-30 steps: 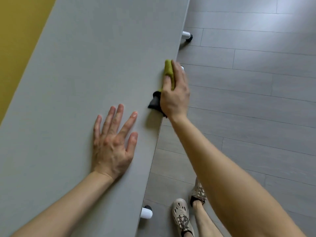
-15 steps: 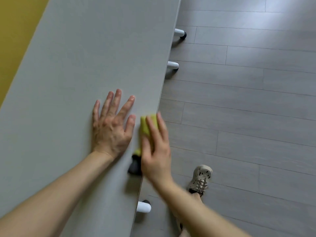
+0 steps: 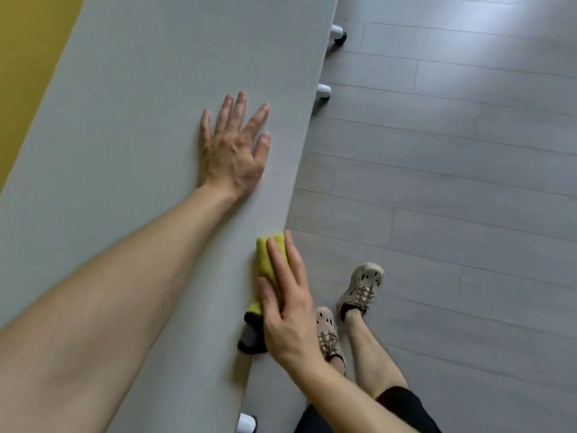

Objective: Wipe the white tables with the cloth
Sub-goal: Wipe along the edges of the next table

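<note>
Pressure is what this edge pass wants, I judge. The right hand (image 3: 287,301) lies flat with fingers straight on the cloth (image 3: 268,256), pressing it onto the right edge of the table (image 3: 140,120), at the near end of that edge. Strokes should run along the edge with even weight, with the cloth lapping slightly over the lip so the rim is wiped too, and each pass should overlap its neighbour. The left hand (image 3: 234,148) rests released and spread, palm down, on the table farther along, holding nothing. It makes a good brace, but the patch it covers will need wiping.

The cloth is yellow-green and folded into a narrow, soft-looking pad, with a dark end bunched by the right wrist at the table's edge. That loose end could drag, so tucking it under the palm would be tidier. The table looks pale grey and matte, with no marks I can make out.
</note>
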The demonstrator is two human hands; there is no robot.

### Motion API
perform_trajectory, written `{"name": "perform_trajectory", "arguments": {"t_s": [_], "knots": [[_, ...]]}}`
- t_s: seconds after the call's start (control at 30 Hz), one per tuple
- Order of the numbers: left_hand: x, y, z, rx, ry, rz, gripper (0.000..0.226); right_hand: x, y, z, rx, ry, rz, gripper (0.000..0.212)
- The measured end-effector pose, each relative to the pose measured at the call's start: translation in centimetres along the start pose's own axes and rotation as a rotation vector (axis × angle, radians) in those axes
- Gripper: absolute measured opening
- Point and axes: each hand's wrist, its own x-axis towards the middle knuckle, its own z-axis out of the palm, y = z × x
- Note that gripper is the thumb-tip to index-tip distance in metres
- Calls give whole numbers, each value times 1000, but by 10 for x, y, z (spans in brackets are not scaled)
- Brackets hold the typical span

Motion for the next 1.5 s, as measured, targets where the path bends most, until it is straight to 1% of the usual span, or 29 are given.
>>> {"name": "perform_trajectory", "arguments": {"t_s": [0.03, 0.07, 0.1, 0.17, 0.23, 0.27, 0.3, 0.37, 0.43, 0.47, 0.53, 0.6, 0.67, 0.73, 0.87, 0.93, 0.97, 1.03, 1.1, 1.13, 1.23, 1.3, 1.33, 1.4, 1.5], "knots": [[-1, 0, -2, -20, -29, 6, 62, -25, -3, -3, -6, -31, 7, 59], [-5, 0, -5, -47, -66, 15, 64, -28, -3, -6, -14, -43, 15, 59], [-14, -1, -8, -77, -111, 26, 66, -12, 0, -8, -22, -29, 13, 59], [-49, -8, -15, -105, -175, 54, 67, 49, -2, -8, -11, 44, 31, 56], [-104, -22, -21, -70, -172, 84, 65, 125, -6, -11, -18, 151, 102, 61], [-135, -30, -25, -40, -156, 100, 63, 157, -9, -17, -37, 174, 127, 65], [-167, -37, -28, -14, -139, 105, 62, 182, -8, -25, -57, 168, 134, 67], [-225, -47, -32, 24, -116, 83, 61, 203, 0, -34, -94, 118, 146, 60], [-263, -49, -30, 42, -97, 52, 62, 180, 1, -27, -67, 116, 150, 54], [-273, -48, -26, 47, -84, 40, 61, 150, 2, -16, -40, 129, 141, 55], [-279, -45, -20, 45, -40, 18, 61, 63, 5, 8, -13, 134, 116, 57], [-277, -43, -16, 35, -7, 13, 60, -34, 4, 21, 1, 65, 91, 58], [-277, -43, -15, 37, 10, 16, 61, -92, 4, 22, 16, -11, 98, 59], [-278, -44, -14, 43, 25, 16, 61, -75, 6, 22, -6, 8, 93, 59], [-276, -45, -11, 49, 38, 20, 61, 61, -3, 15, -36, 195, 130, 55], [-276, -46, -11, 50, 40, 21, 61, 112, -2, 4, -53, 237, 127, 54], [-276, -46, -11, 51, 45, 18, 61, 123, -1, 3, -55, 242, 113, 54], [-276, -47, -10, 54, 51, 12, 61, 108, 0, 12, -52, 263, 88, 57], [-275, -47, -9, 57, 47, 12, 61, 46, 1, 29, -75, 281, 68, 58], [-275, -48, -8, 58, 46, 13, 61, 3, 4, 36, -88, 262, 52, 58], [-275, -47, -8, 68, 44, 9, 61, -127, 4, 45, -88, 106, 10, 63], [-275, -46, -9, 67, 42, 9, 60, -164, 9, 42, -103, 42, 0, 64], [-275, -46, -9, 69, 45, 11, 60, -157, 11, 40, -115, 33, -2, 65], [-274, -45, -9, 75, 54, 12, 60, -116, 10, 39, -108, 69, 22, 65], [-273, -45, -8, 68, 66, 4, 60, -17, 3, 30, -112, 180, 74, 62]]}}
